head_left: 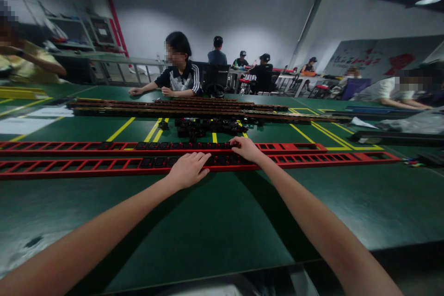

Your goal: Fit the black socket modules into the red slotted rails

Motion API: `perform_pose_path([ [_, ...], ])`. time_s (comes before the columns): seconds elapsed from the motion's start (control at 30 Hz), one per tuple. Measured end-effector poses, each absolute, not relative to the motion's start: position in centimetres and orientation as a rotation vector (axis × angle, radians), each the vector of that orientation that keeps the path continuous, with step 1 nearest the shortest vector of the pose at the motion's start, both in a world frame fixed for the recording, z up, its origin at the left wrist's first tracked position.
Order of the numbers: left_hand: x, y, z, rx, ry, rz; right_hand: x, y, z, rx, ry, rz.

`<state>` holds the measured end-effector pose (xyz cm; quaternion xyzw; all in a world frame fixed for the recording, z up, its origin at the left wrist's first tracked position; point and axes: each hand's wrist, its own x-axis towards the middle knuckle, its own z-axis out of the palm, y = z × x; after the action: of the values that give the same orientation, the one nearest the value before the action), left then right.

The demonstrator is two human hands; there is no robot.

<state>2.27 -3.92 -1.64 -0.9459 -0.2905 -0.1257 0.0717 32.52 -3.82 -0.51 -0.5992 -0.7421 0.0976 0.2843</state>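
Two long red slotted rails lie side by side across the green table: a near rail (322,159) and a far rail (287,147). Black socket-like modules (160,162) fill several slots in the middle of the near one, and similar black modules (152,145) sit in the far one. My left hand (189,169) rests on the near rail, fingers stretched out over its modules. Over the far rail, my right hand (245,148) has its thumb and fingers closed at a slot near the right end of the modules. Whatever is between those fingertips is too small and dark to name.
A loose heap of black parts (201,127) lies beyond the rails, with a stack of long brownish strips (166,108) behind it. Papers (31,125) are at the left, clear plastic wrap (416,122) at the right. A person (182,74) sits across the table.
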Motion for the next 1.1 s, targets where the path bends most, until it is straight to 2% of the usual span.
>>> perform_pose_path([
  [0.4,2.35,-4.15,-1.08,-2.85,-0.869,-0.35,32.42,-3.86,-0.3,-1.593,-2.008,0.236],
  [1.1,2.53,-3.85,-1.5,-2.851,-0.864,-0.38,33.09,-3.8,-0.56,-1.43,-2.244,-0.028],
])
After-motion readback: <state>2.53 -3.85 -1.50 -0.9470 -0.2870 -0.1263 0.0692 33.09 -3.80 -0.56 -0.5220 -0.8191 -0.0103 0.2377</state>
